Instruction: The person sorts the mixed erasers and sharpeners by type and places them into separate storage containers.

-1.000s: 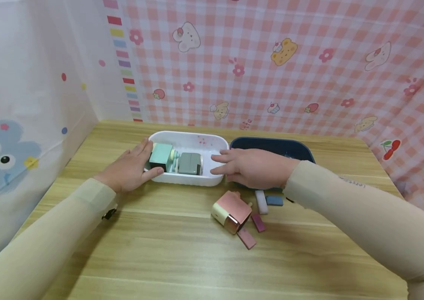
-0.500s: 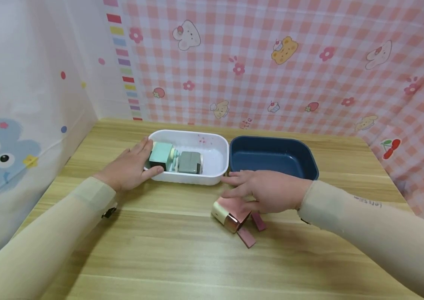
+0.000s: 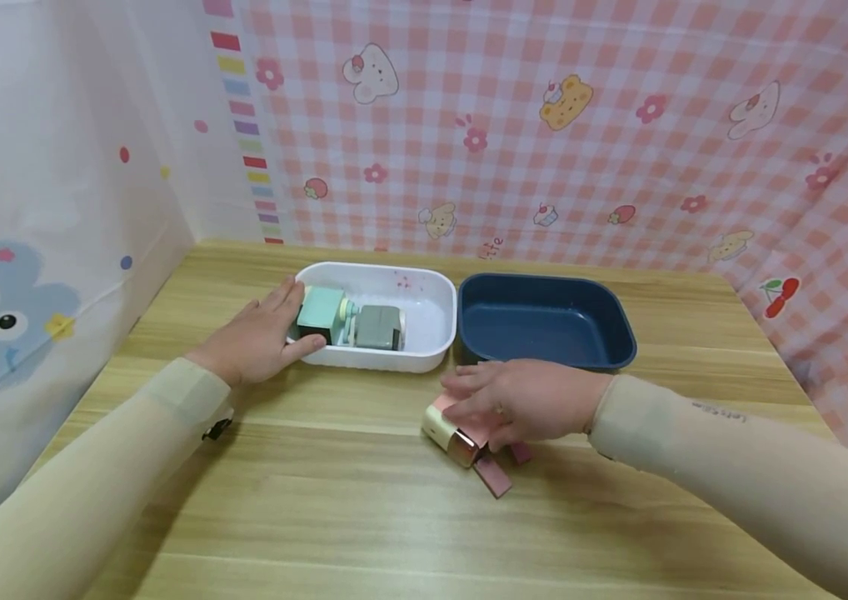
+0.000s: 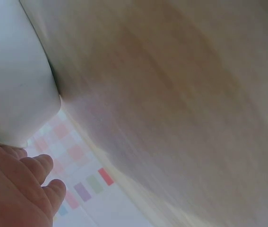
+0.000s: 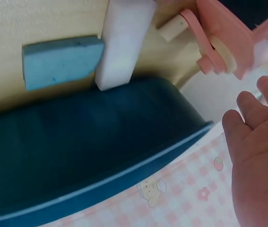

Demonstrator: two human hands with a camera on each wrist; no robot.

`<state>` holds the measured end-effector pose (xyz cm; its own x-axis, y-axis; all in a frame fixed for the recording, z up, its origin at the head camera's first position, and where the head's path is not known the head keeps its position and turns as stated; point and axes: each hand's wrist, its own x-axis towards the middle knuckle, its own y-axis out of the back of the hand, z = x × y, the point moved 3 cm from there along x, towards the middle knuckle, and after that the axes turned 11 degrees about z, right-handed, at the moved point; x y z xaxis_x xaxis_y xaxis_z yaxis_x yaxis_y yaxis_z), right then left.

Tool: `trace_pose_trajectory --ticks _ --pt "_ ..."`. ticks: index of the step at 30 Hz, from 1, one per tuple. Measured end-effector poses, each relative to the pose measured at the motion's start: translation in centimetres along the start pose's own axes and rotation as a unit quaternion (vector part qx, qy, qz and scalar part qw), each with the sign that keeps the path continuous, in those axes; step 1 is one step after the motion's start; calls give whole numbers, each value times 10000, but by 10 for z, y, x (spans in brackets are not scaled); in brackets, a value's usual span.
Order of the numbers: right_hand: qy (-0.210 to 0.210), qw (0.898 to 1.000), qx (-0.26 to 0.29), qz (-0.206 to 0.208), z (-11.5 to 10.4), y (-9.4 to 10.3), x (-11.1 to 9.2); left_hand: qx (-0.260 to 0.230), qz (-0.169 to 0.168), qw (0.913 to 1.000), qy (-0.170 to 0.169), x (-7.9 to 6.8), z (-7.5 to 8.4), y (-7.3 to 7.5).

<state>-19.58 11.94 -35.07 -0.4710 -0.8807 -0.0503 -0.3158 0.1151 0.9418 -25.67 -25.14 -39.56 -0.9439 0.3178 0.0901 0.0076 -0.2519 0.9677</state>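
Observation:
A pink hand-crank pencil sharpener (image 3: 439, 425) with a cream front lies on the table, partly covered by my right hand (image 3: 529, 400). In the right wrist view that hand's fingers reach out straight beside the sharpener (image 5: 237, 42); its thumb is hidden there. My left hand (image 3: 255, 329) rests against the left end of a white tray (image 3: 442, 321), thumb over the near rim. Inside that tray lie a mint sharpener (image 3: 322, 308) and a grey sharpener (image 3: 379, 327). Two pink eraser-like blocks (image 3: 494, 477) lie near the pink sharpener.
A dark blue tray (image 3: 544, 329) stands right of the white one. Beside it lie a blue-grey block (image 5: 63, 61) and a white block (image 5: 124, 42), hidden in the head view by my right hand. Printed cloth (image 3: 506, 167) hangs behind the wooden table (image 3: 281, 517).
My right hand has come from above the two trays' adjoining ends toward me, down over the pink sharpener. My left hand has stayed at the white tray.

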Motion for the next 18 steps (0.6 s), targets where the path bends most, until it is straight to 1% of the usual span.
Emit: trace_pose_trajectory --ticks 5,12,18 --pt "90 9999 -133 -4 0 -4 1 -37 -1 10000 26 0 1 0" --pt "246 9989 -295 253 0 -8 4 -8 76 10000 -31 0 0 -2" --pt "285 9975 -514 386 0 -11 8 4 83 10000 -37 0 0 -2"
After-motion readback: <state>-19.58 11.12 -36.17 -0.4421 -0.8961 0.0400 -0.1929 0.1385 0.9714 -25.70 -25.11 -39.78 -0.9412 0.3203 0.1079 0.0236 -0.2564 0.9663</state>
